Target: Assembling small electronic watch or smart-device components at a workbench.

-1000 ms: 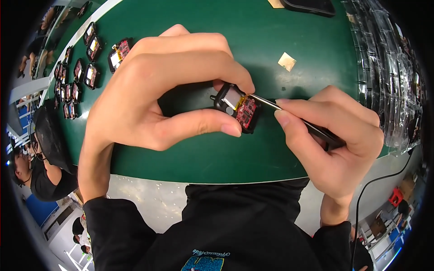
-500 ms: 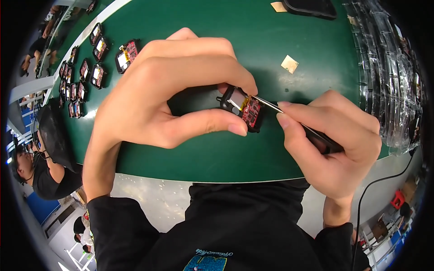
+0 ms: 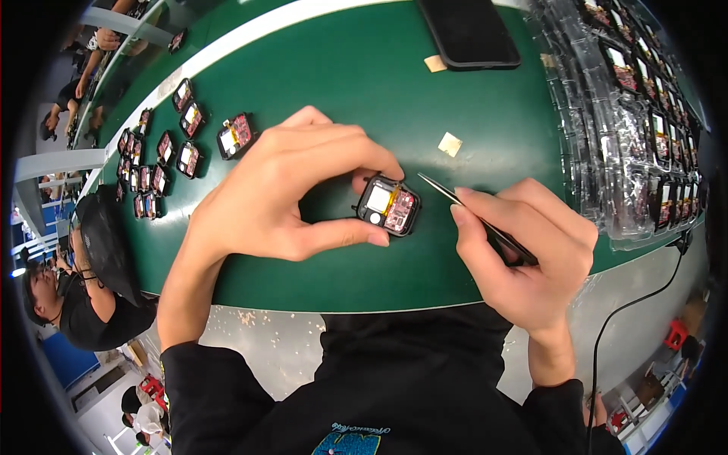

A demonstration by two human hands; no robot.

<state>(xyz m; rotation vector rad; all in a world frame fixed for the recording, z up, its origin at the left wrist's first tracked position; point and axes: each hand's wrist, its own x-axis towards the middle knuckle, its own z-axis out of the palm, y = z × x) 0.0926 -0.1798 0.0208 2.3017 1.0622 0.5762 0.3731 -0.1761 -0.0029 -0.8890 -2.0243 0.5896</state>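
Gripping left hand: from my remote seat I am watching it pinching the black housing at the edges, thumb resting along the lower side, fingers reaching the upper side, the space between them gaping wide.

Black housing: it is sitting near the middle of my view, over the green desk, open face toward me; whether it is touching the surface I cannot tell.

Circuit side: a red circuit board is filling the right part, a white block is taking up the left, a yellow strip is running between them, and a white disc is showing below the block.

Right hand: I am seeing it closing narrowly on the tweezers, pen-fashion, between thumb and forefinger.

Tweezers' tip: it is pointing up and left, hanging just beside the housing's upper right corner, apart from it.

Gold square: it is lying beyond the tweezers, well apart from both hands.

Phone: it is resting at the far side, a tan scrap lying just beside it.

Loose housings: they are lying in a scattered group on the left.

Clear trays: they are standing stacked on the right, similar units filling the top one.
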